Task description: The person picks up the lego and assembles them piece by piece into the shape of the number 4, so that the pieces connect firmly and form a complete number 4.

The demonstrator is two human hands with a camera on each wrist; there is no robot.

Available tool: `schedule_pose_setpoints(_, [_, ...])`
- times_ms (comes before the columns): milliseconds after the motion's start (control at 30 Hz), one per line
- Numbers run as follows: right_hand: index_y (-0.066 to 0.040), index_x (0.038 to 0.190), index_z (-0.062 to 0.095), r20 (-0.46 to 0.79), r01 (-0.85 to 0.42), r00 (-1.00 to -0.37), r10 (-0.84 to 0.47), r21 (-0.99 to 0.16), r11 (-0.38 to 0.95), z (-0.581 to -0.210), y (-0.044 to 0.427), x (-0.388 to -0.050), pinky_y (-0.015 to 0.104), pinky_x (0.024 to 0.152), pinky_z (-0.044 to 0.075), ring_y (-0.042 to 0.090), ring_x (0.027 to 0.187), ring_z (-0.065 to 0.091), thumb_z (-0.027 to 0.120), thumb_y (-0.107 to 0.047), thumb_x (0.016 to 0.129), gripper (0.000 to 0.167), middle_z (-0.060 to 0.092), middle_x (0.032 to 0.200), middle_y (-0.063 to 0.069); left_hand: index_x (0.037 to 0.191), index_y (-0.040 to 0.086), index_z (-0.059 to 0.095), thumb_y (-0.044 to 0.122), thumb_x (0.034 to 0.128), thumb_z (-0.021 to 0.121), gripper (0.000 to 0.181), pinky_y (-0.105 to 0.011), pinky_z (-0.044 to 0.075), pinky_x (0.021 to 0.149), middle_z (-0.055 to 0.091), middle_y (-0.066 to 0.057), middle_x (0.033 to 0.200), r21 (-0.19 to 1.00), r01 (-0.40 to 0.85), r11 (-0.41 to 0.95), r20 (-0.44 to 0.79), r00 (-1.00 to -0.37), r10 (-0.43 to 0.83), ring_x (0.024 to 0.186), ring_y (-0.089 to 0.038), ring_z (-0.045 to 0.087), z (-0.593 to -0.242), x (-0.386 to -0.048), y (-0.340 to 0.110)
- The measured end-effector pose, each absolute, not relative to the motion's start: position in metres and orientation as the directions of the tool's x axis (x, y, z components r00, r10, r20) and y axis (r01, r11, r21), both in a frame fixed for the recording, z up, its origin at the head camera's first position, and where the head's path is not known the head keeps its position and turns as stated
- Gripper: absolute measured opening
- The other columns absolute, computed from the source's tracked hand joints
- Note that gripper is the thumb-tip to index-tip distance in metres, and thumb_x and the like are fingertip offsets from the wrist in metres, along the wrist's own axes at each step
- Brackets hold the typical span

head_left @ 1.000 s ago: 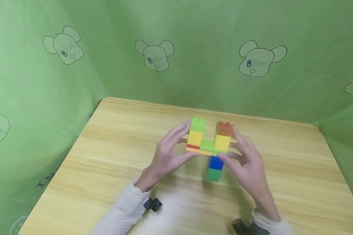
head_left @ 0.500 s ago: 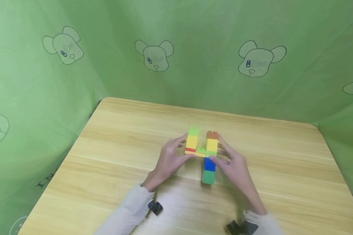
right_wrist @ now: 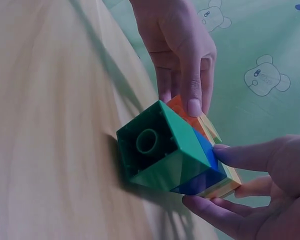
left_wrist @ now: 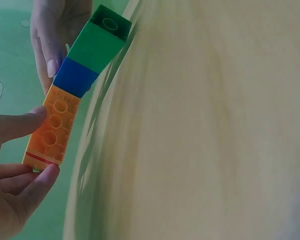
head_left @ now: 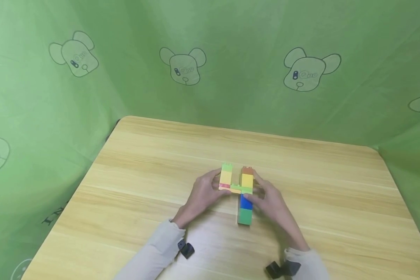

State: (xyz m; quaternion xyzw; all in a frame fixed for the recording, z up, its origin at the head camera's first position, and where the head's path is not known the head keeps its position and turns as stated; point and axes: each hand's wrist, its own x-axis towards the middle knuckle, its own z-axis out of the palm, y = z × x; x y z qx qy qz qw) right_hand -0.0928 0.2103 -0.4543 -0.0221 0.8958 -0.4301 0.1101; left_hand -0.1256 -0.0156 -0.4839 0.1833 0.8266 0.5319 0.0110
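Note:
Both hands hold one toy block structure with two upper columns over a single stem. The left column has a light green block (head_left: 226, 167) on top, then yellow and a thin red layer. A brown block (head_left: 247, 170) tops the right column, above yellow. An orange plate (left_wrist: 55, 120) bridges below, its hollow underside showing in the left wrist view. The stem is a blue block (head_left: 246, 201) with a green block (right_wrist: 162, 145) at its end, open side visible. My left hand (head_left: 203, 194) pinches the left column's base. My right hand (head_left: 271, 200) grips the right column near the blue block.
A wooden table (head_left: 154, 167) lies under the hands. Green cloth (head_left: 238, 105) printed with bear heads hangs behind and at the sides. Black wrist cameras sit on both cuffs, such as the left camera (head_left: 186, 249).
Both hands have moved the block structure down and toward the person, slightly left, so it looks lower over the table. The grip of each hand looks the same.

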Motion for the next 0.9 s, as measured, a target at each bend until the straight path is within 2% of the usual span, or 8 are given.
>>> schedule_pose_setpoints(67, [-0.008, 0.165, 0.021, -0.189, 0.066, -0.973, -0.13, -0.775, 0.628, -0.456, 0.21, -0.093, 0.055, 0.102, 0.054, 0.047, 0.127, 0.058, 0.073, -0.015, 0.098, 0.085, 0.037, 0.156, 0.033, 0.144, -0.007, 0.053, 0.007, 0.0799, 0.089, 0.075, -0.023, 0.061, 0.081, 0.07, -0.025, 0.122, 0.898, 0.268, 0.35, 0.155, -0.935, 0.318, 0.094, -0.027, 0.077, -0.485, -0.125, -0.015])
schedule_pose_setpoints(167, [-0.01, 0.165, 0.021, -0.215, 0.092, -0.969, -0.12, -0.769, 0.632, -0.458, 0.209, -0.093, 0.06, 0.107, 0.048, 0.047, 0.129, 0.056, 0.073, -0.018, 0.099, 0.085, 0.037, 0.157, 0.033, 0.144, -0.006, 0.053, 0.009, 0.0804, 0.089, 0.075, -0.025, 0.06, 0.086, 0.069, -0.024, 0.125, 0.895, 0.245, 0.374, 0.125, -0.94, 0.318, 0.098, -0.027, 0.076, -0.486, -0.125, -0.014])
schedule_pose_setpoints(367, [-0.012, 0.166, 0.023, -0.255, 0.113, -0.961, -0.11, -0.722, 0.683, -0.463, 0.209, -0.093, 0.07, 0.114, 0.032, 0.054, 0.14, 0.041, 0.072, -0.026, 0.099, 0.084, 0.036, 0.158, 0.033, 0.143, 0.0, 0.058, 0.017, 0.0824, 0.089, 0.07, -0.041, 0.055, 0.102, 0.068, -0.017, 0.132, 0.859, 0.212, 0.467, 0.056, -0.944, 0.325, 0.112, -0.029, 0.07, -0.488, -0.124, -0.015])
schedule_pose_setpoints(667, [-0.008, 0.164, 0.026, -0.263, 0.106, -0.958, -0.119, -0.704, 0.702, -0.467, 0.209, -0.092, 0.071, 0.113, 0.034, 0.055, 0.138, 0.042, 0.072, -0.032, 0.099, 0.083, 0.048, 0.149, 0.034, 0.146, 0.002, 0.055, 0.02, 0.0854, 0.087, 0.071, -0.046, 0.053, 0.105, 0.067, -0.017, 0.134, 0.839, 0.204, 0.504, 0.021, -0.938, 0.346, 0.121, -0.032, 0.065, -0.491, -0.125, -0.016])
schedule_pose_setpoints(800, [-0.008, 0.163, 0.028, -0.263, 0.114, -0.958, -0.114, -0.715, 0.69, -0.468, 0.209, -0.091, 0.07, 0.11, 0.039, 0.051, 0.131, 0.052, 0.073, -0.03, 0.099, 0.082, 0.058, 0.138, 0.031, 0.148, 0.0, 0.053, 0.019, 0.0846, 0.088, 0.075, -0.045, 0.053, 0.105, 0.066, -0.018, 0.136, 0.835, 0.189, 0.516, 0.004, -0.941, 0.338, 0.122, -0.033, 0.064, -0.491, -0.125, -0.015])
schedule_pose_setpoints(900, [-0.007, 0.163, 0.029, -0.247, 0.099, -0.961, -0.121, -0.721, 0.685, -0.469, 0.21, -0.091, 0.068, 0.109, 0.042, 0.047, 0.126, 0.057, 0.072, -0.029, 0.099, 0.08, 0.06, 0.136, 0.028, 0.15, -0.002, 0.049, 0.02, 0.0844, 0.088, 0.08, -0.048, 0.049, 0.111, 0.06, -0.02, 0.143, 0.827, 0.174, 0.535, -0.018, -0.942, 0.335, 0.131, -0.036, 0.058, -0.488, -0.125, -0.018])
